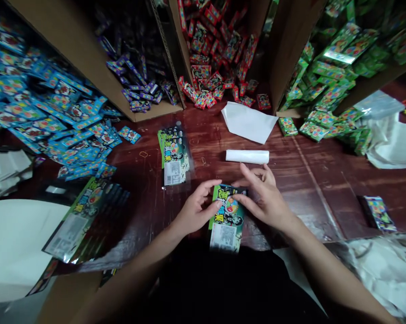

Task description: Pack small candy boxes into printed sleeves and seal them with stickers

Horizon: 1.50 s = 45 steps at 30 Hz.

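In front of my body is a printed black-and-green candy bag [227, 220], with a white label on its lower part. My left hand [203, 204] pinches its upper left edge, the thumb on the front face. My right hand [261, 195] is at the upper right edge, its thumb against the front and another finger by the top; the index finger is raised off the bag. What lies behind the bag's top is hidden. Just beyond my right hand lies a rolled white paper [247, 156]. More of these bags [174, 157] lie flat to the left.
Blue candy packets [71, 121] spill across the left. Cardboard boxes hold purple packets [138, 85], red packets [212, 58] and green packets [334, 85]. A white sheet [250, 121] lies beyond the roll. Fanned bags [84, 216] sit left, a dark small packet [380, 213] right.
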Available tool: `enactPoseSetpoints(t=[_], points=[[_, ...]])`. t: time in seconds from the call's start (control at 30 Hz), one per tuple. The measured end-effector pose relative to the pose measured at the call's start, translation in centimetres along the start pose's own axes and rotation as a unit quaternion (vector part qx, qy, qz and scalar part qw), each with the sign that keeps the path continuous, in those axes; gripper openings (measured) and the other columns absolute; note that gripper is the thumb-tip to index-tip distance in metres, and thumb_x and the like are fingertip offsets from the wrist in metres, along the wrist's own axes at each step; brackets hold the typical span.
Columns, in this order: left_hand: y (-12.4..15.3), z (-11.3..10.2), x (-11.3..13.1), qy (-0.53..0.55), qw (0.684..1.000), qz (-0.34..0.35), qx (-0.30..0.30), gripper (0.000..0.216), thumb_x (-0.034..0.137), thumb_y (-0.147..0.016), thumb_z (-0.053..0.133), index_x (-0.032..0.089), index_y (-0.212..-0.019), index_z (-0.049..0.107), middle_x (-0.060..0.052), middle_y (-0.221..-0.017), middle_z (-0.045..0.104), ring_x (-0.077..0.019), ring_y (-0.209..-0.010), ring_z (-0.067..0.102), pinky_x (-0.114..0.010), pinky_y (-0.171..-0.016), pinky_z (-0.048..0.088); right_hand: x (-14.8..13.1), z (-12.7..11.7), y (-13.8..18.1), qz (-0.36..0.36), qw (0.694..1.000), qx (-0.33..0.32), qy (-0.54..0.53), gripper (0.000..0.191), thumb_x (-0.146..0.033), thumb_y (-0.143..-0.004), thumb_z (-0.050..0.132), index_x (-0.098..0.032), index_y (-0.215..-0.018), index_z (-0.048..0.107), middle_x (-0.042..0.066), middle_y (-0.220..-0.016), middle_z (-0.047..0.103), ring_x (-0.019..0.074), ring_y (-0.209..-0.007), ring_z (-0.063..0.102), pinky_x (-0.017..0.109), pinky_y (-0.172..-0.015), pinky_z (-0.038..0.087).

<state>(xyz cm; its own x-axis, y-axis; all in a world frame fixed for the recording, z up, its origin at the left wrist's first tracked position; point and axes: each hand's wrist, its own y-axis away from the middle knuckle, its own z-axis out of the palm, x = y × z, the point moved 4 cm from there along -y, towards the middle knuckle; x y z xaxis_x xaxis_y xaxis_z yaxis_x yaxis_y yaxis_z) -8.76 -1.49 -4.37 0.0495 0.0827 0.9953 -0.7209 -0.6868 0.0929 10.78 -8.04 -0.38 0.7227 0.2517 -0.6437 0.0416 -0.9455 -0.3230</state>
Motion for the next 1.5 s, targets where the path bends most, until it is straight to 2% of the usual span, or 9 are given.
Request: enactPoseSetpoints(t=[0.17, 0.27, 0.33, 0.5, 0.67, 0.73, 1.13, 1.3, 1.5], points=[[0.0, -1.5, -0.3, 0.030, 0.998, -0.042, 0.034, 0.032, 0.029, -0.093, 0.065, 0.023, -0.124, 0.060, -0.008, -0.123, 0.068, -0.0205, -0.111, 0.065, -0.039, -0.098, 0.053, 1.0, 1.9, 1.8, 0.066, 0.978, 0.100, -0.172, 0.081, -0.027, -0.095, 0.063, -0.040, -0.160, 0.015, 0.007, -0.120, 0.062, 0.0249, -0.113, 0.060, 0.054, -0.107, 0.046], [-0.3, -1.7, -0.2, 0.045, 0.997, -0.021, 0.066, 0.018, 0.029, -0.096, 0.062, 0.022, -0.111, 0.068, -0.008, -0.143, 0.058, -0.0227, -0.126, 0.058, -0.039, -0.106, 0.047, 1.0, 3.7, 2.5, 0.108, 0.953, 0.093, -0.267, 0.075, -0.027, -0.097, 0.060, -0.036, -0.160, 0.019, 0.005, -0.110, 0.063, 0.0221, -0.109, 0.063, 0.048, -0.106, 0.050], [-0.6, -1.7, -0.1, 0.044, 0.995, 0.000, 0.090, 0.013, 0.026, -0.096, 0.062, 0.020, -0.103, 0.070, -0.008, -0.138, 0.061, -0.0217, -0.125, 0.059, -0.039, -0.109, 0.044, 0.8, 4.2, 2.7, 0.122, 0.945, 0.105, -0.286, 0.074, -0.027, -0.097, 0.060, -0.035, -0.159, 0.021, 0.005, -0.109, 0.065, 0.0221, -0.109, 0.064, 0.047, -0.105, 0.052], [-0.8, -1.6, 0.5, 0.053, 0.989, 0.013, 0.139, 0.035, 0.022, -0.092, 0.067, 0.024, -0.126, 0.058, -0.003, -0.106, 0.074, -0.0166, -0.104, 0.067, -0.035, -0.098, 0.050, 0.0, 3.6, 2.4, 0.139, 0.941, 0.127, -0.282, 0.082, -0.029, -0.096, 0.061, -0.039, -0.160, 0.010, 0.010, -0.130, 0.061, 0.0245, -0.114, 0.064, 0.046, -0.097, 0.057], [-0.7, -0.7, 1.9, -0.019, 0.994, 0.006, 0.110, 0.014, 0.028, -0.093, 0.065, 0.018, -0.100, 0.071, -0.007, -0.109, 0.074, -0.0170, -0.102, 0.068, -0.033, -0.095, 0.051, -0.3, 2.2, 1.6, 0.177, 0.921, 0.120, -0.325, 0.068, -0.023, -0.090, 0.070, -0.033, -0.149, 0.038, 0.001, -0.093, 0.068, 0.0179, -0.086, 0.068, 0.036, -0.084, 0.059], [-0.7, -0.8, 2.2, -0.026, 0.993, 0.012, 0.116, 0.015, 0.025, -0.090, 0.068, 0.018, -0.103, 0.070, -0.008, -0.113, 0.072, -0.0173, -0.104, 0.067, -0.033, -0.095, 0.051, -0.1, 2.2, 1.3, 0.191, 0.920, 0.103, -0.327, 0.063, -0.023, -0.087, 0.073, -0.031, -0.143, 0.045, 0.000, -0.090, 0.067, 0.0158, -0.083, 0.066, 0.030, -0.078, 0.058], [-2.4, -2.9, 4.0, -0.050, 0.997, -0.062, -0.010, 0.015, 0.029, -0.086, 0.071, 0.016, -0.092, 0.075, -0.007, -0.095, 0.077, -0.0140, -0.086, 0.069, -0.030, -0.086, 0.054, 0.3, 1.7, -0.8, 0.285, 0.872, 0.025, -0.396, 0.084, -0.032, -0.080, 0.082, -0.027, -0.152, 0.038, -0.003, -0.083, 0.070, 0.0123, -0.073, 0.062, 0.026, -0.070, 0.054], [-1.7, -2.7, 3.6, -0.035, 0.996, -0.032, -0.079, 0.022, 0.030, -0.086, 0.073, 0.016, -0.103, 0.075, -0.009, -0.109, 0.077, -0.0177, -0.100, 0.071, -0.034, -0.095, 0.055, 0.4, 1.0, 0.2, 0.236, 0.902, 0.000, -0.361, 0.079, -0.031, -0.085, 0.077, -0.029, -0.153, 0.037, -0.002, -0.087, 0.071, 0.0142, -0.078, 0.066, 0.031, -0.080, 0.056], [-1.0, -2.8, 2.2, -0.028, 1.000, -0.003, -0.012, 0.021, 0.025, -0.087, 0.072, 0.017, -0.106, 0.070, -0.007, -0.111, 0.075, -0.0159, -0.102, 0.071, -0.033, -0.095, 0.056, -0.4, -0.7, 1.1, 0.137, 0.959, -0.025, -0.247, 0.065, -0.027, -0.094, 0.066, -0.034, -0.152, 0.037, 0.004, -0.117, 0.070, 0.0192, -0.109, 0.065, 0.042, -0.107, 0.045]])
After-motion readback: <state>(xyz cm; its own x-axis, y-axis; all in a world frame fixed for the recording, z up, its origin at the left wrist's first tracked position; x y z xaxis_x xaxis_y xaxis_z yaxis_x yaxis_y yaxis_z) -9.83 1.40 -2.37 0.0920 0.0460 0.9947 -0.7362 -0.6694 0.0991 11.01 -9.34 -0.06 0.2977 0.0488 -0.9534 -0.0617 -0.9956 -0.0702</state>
